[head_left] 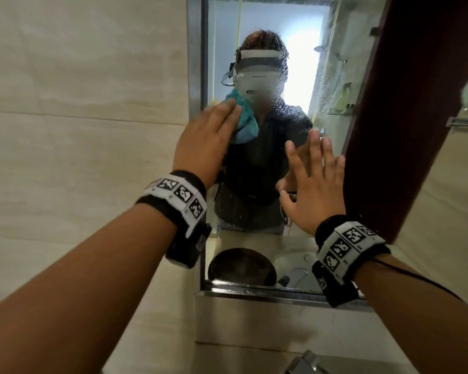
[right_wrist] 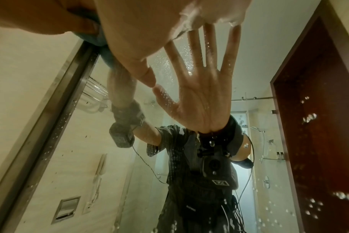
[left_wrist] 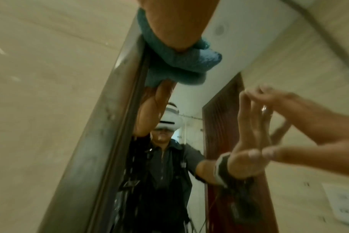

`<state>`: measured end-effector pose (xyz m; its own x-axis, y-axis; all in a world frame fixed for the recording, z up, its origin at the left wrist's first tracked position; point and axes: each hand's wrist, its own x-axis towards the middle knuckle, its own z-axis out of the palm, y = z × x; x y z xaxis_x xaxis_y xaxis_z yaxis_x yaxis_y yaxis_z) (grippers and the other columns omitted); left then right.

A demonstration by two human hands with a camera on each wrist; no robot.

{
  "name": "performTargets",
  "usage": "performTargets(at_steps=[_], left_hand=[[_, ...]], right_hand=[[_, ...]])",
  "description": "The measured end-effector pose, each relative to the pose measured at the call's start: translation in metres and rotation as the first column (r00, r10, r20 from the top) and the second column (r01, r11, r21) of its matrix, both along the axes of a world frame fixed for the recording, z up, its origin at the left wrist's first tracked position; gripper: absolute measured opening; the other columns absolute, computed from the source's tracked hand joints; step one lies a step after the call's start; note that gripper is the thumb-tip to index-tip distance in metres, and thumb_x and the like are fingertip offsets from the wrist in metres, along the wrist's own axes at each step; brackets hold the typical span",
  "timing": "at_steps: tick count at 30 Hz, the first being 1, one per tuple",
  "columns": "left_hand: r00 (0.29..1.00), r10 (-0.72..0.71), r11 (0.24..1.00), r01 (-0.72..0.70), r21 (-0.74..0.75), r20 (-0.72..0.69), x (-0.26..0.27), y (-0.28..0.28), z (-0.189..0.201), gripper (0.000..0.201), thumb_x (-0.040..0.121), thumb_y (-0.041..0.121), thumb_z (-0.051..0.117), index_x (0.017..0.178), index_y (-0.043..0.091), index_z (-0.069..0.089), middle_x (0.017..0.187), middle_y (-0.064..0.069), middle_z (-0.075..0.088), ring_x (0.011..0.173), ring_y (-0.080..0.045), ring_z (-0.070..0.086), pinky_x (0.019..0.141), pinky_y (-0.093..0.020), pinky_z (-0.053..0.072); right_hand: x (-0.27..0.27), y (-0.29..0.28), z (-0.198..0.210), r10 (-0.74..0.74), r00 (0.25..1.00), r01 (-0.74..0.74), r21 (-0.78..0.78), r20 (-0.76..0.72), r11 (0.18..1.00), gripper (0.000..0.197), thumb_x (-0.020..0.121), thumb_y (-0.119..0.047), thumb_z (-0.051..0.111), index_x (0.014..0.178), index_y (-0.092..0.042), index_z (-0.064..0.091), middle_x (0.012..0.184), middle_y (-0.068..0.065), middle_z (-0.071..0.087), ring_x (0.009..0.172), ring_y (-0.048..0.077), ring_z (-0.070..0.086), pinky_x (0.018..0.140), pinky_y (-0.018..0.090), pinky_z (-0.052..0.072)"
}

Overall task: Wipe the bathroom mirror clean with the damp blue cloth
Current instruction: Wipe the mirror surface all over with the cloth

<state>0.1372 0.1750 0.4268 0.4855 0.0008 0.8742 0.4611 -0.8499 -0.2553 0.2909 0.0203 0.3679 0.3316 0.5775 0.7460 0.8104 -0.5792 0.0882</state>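
Note:
The mirror (head_left: 303, 85) hangs in a metal frame on the tiled wall, and water drops speckle its right part. My left hand (head_left: 211, 130) lies flat on the crumpled blue cloth (head_left: 245, 122) and presses it against the glass near the mirror's upper left edge. In the left wrist view the cloth (left_wrist: 181, 63) bulges out under the palm of my left hand (left_wrist: 177, 23). My right hand (head_left: 314, 184) rests flat on the glass lower right, fingers spread and holding nothing. The right wrist view shows my right hand (right_wrist: 149, 31) meeting its own reflection on the wet mirror (right_wrist: 130, 157).
A dark red wooden door (head_left: 405, 103) borders the mirror on the right. Beige wall tiles (head_left: 79, 130) fill the left. A tiled ledge (head_left: 254, 319) runs below the mirror, with a chrome tap (head_left: 305, 365) at the bottom edge.

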Motion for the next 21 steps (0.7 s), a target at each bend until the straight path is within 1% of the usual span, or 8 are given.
performTargets(at_steps=[3, 6, 8, 10, 14, 16, 19, 21], left_hand=[[0.998, -0.061, 0.998, 0.062, -0.032, 0.023, 0.007, 0.002, -0.031, 0.069, 0.066, -0.003, 0.079, 0.13, 0.001, 0.053, 0.131, -0.02, 0.054, 0.115, -0.038, 0.055, 0.091, -0.046, 0.05], [0.973, -0.069, 0.998, 0.065, -0.025, -0.221, -0.008, 0.0, -0.101, 0.08, 0.052, 0.0, 0.086, 0.127, 0.008, 0.058, 0.13, -0.012, 0.057, 0.113, -0.032, 0.058, 0.086, -0.043, 0.052], [0.925, -0.074, 0.997, 0.075, -0.011, -0.373, -0.025, 0.001, -0.114, 0.085, 0.045, 0.005, 0.09, 0.124, 0.011, 0.06, 0.128, -0.008, 0.059, 0.11, -0.03, 0.061, 0.082, -0.041, 0.053], [0.924, -0.067, 0.996, 0.082, 0.022, -0.377, -0.029, 0.003, -0.089, 0.079, 0.048, 0.005, 0.089, 0.121, 0.011, 0.062, 0.125, -0.009, 0.061, 0.107, -0.032, 0.062, 0.081, -0.043, 0.054], [0.994, -0.086, 0.996, 0.087, 0.008, -0.067, -0.014, 0.014, -0.01, 0.063, 0.064, -0.001, 0.079, 0.123, 0.005, 0.059, 0.125, -0.016, 0.06, 0.111, -0.038, 0.058, 0.09, -0.047, 0.049], [0.995, -0.094, 0.995, 0.095, 0.014, -0.035, -0.006, 0.016, -0.009, 0.062, 0.067, 0.0, 0.078, 0.125, 0.005, 0.057, 0.128, -0.016, 0.058, 0.114, -0.037, 0.057, 0.094, -0.044, 0.046], [0.984, -0.143, 0.99, 0.144, 0.002, -0.109, -0.008, 0.014, -0.071, 0.063, 0.064, 0.0, 0.08, 0.123, 0.005, 0.06, 0.126, -0.015, 0.059, 0.113, -0.036, 0.058, 0.093, -0.044, 0.046], [0.94, -0.138, 0.99, 0.144, -0.004, -0.312, -0.021, 0.011, -0.12, 0.072, 0.052, 0.002, 0.087, 0.12, 0.009, 0.063, 0.124, -0.011, 0.062, 0.109, -0.033, 0.061, 0.086, -0.045, 0.052]], right_hand=[[-0.005, -0.001, -0.001, 0.015, 1.0, -0.014, 0.024, -0.015, 1.0, 0.094, 0.075, -0.039, 0.062, 0.15, -0.029, 0.006, 0.155, 0.013, -0.013, 0.142, 0.032, -0.012, 0.113, 0.057, 0.002], [-0.016, -0.005, -0.02, 0.06, 0.998, -0.059, 0.009, -0.024, 0.998, 0.098, 0.07, -0.034, 0.068, 0.149, -0.031, 0.01, 0.156, 0.012, -0.01, 0.143, 0.031, -0.008, 0.112, 0.058, 0.007], [-0.023, -0.004, -0.038, 0.074, 0.997, -0.073, -0.059, 0.009, 0.996, 0.101, 0.068, -0.035, 0.071, 0.149, -0.033, 0.011, 0.156, 0.012, -0.008, 0.143, 0.032, -0.005, 0.111, 0.06, 0.01], [-0.024, 0.0, -0.046, 0.05, 0.999, -0.049, -0.107, 0.01, 0.993, 0.103, 0.068, -0.038, 0.073, 0.149, -0.034, 0.009, 0.156, 0.011, -0.01, 0.143, 0.031, -0.007, 0.11, 0.061, 0.01], [-0.024, 0.01, -0.049, 0.006, 0.999, -0.01, -0.082, -0.048, 0.997, 0.104, 0.068, -0.037, 0.075, 0.148, -0.036, 0.008, 0.155, 0.009, -0.015, 0.142, 0.03, -0.015, 0.109, 0.061, 0.0], [-0.026, 0.014, -0.053, 0.004, 0.999, -0.008, -0.069, -0.053, 0.998, 0.104, 0.068, -0.035, 0.075, 0.149, -0.036, 0.009, 0.155, 0.01, -0.015, 0.142, 0.03, -0.015, 0.109, 0.062, 0.0], [-0.024, 0.015, -0.056, 0.02, 0.999, -0.021, -0.04, -0.041, 0.999, 0.105, 0.066, -0.034, 0.077, 0.148, -0.035, 0.012, 0.156, 0.01, -0.012, 0.142, 0.031, -0.012, 0.109, 0.062, 0.001], [-0.023, 0.015, -0.054, 0.024, 0.999, -0.025, -0.043, -0.026, 0.999, 0.105, 0.066, -0.035, 0.078, 0.148, -0.035, 0.013, 0.156, 0.01, -0.01, 0.142, 0.03, -0.012, 0.109, 0.062, 0.001]])
